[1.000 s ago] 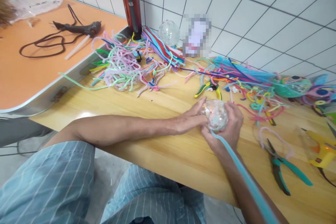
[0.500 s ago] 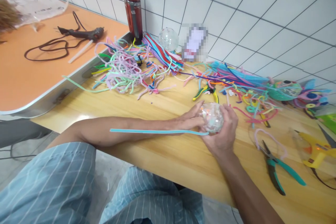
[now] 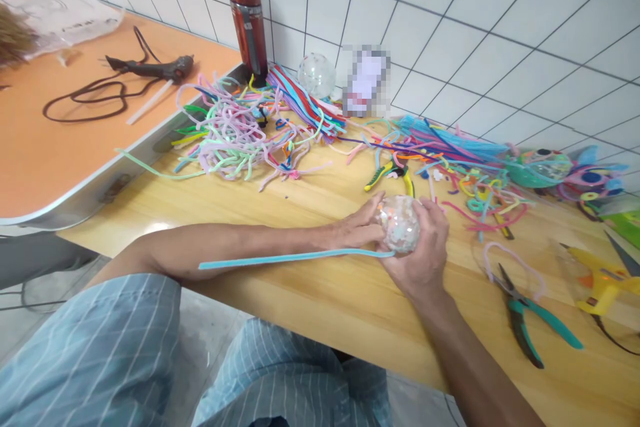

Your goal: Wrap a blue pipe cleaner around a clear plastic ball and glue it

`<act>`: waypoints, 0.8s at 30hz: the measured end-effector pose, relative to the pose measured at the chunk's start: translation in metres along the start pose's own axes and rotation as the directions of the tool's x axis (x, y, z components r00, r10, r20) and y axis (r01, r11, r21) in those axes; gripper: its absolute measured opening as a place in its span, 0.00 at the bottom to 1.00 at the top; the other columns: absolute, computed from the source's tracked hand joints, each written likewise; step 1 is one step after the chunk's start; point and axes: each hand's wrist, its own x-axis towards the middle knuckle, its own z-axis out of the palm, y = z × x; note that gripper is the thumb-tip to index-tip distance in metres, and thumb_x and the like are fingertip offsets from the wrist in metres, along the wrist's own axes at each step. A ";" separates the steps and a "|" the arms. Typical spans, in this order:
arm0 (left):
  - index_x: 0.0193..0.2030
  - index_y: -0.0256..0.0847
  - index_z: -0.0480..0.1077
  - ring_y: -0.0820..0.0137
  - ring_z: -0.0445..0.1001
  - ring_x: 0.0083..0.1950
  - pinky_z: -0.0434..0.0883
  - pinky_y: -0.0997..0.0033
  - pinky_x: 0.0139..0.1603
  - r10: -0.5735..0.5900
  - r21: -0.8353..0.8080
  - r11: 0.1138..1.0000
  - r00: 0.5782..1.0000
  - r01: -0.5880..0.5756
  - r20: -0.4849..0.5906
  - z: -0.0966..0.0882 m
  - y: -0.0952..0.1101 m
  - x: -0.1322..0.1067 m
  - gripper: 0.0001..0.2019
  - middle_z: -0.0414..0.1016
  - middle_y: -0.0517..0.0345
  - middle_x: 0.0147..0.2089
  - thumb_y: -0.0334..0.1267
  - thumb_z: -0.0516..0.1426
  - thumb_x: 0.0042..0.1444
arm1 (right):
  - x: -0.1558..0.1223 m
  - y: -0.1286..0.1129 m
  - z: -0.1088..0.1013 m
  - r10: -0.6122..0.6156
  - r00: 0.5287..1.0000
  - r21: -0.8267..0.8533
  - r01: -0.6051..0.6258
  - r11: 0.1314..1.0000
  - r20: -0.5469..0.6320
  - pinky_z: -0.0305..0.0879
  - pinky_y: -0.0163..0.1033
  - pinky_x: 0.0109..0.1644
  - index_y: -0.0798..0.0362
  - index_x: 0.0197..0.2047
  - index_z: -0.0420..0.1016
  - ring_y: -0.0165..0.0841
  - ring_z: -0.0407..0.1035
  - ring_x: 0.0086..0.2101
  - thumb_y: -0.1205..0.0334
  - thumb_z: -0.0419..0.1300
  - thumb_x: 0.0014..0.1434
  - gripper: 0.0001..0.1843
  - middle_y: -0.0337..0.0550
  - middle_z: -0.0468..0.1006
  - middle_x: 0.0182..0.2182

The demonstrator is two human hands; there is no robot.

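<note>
Between my two hands is a clear plastic ball (image 3: pixel 400 223) with small coloured bits showing in or through it. My left hand (image 3: pixel 361 225) presses its fingers against the ball's left side. My right hand (image 3: pixel 427 250) wraps round the ball from the right and below. A light blue pipe cleaner (image 3: pixel 280 258) reaches from the ball's lower edge leftward over my left forearm; how it is fixed there I cannot make out. Just behind the ball lie cutters with yellow-and-green handles (image 3: pixel 390 173).
A pipe cleaner tangle (image 3: pixel 230 127), a red thermos (image 3: pixel 247 27), another clear ball (image 3: pixel 317 75) and a blurred phone (image 3: pixel 367 80) stand toward the wall. Teal-handled pliers (image 3: pixel 535 313) and a yellow glue gun (image 3: pixel 600 280) lie right. A black glue gun (image 3: pixel 155 69) rests on the orange table.
The free left end of the blue pipe cleaner has dipped slightly lower. Both hands keep the ball in nearly the same place; the whole view has shifted a little.
</note>
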 end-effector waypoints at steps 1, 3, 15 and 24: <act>0.80 0.39 0.50 0.45 0.62 0.81 0.57 0.39 0.82 -0.001 0.008 1.000 1.000 0.001 0.012 0.000 0.000 0.001 0.48 0.71 0.42 0.74 0.47 0.63 0.54 | 0.000 0.000 -0.001 -0.004 1.000 0.001 0.004 1.000 0.007 0.72 0.70 0.66 0.52 0.74 0.60 0.57 0.72 0.63 0.52 0.70 0.59 0.45 0.65 0.73 0.64; 0.78 0.40 0.53 0.45 0.65 0.78 0.60 0.38 0.81 0.002 0.022 1.000 0.999 -0.003 0.039 -0.003 0.000 0.002 0.46 0.74 0.43 0.70 0.46 0.64 0.55 | 0.000 0.002 -0.001 -0.004 1.000 0.009 0.004 1.000 0.022 0.72 0.70 0.66 0.52 0.74 0.60 0.57 0.72 0.63 0.52 0.70 0.59 0.45 0.65 0.72 0.64; 0.78 0.39 0.54 0.45 0.62 0.79 0.60 0.38 0.80 0.125 0.138 0.982 0.991 -0.132 0.056 -0.011 0.009 -0.004 0.45 0.63 0.39 0.76 0.53 0.64 0.59 | -0.001 0.016 0.001 0.023 1.000 0.179 -0.021 0.984 -0.009 0.73 0.67 0.64 0.52 0.74 0.62 0.55 0.72 0.62 0.51 0.72 0.57 0.46 0.62 0.73 0.63; 0.80 0.47 0.53 0.46 0.57 0.82 0.58 0.43 0.82 0.169 -0.001 0.986 0.982 -0.170 0.079 -0.012 0.011 -0.007 0.41 0.59 0.46 0.80 0.53 0.62 0.65 | 0.000 0.010 -0.001 0.029 1.000 0.311 -0.025 0.950 -0.008 0.73 0.68 0.64 0.45 0.76 0.60 0.56 0.70 0.63 0.54 0.72 0.55 0.49 0.57 0.71 0.65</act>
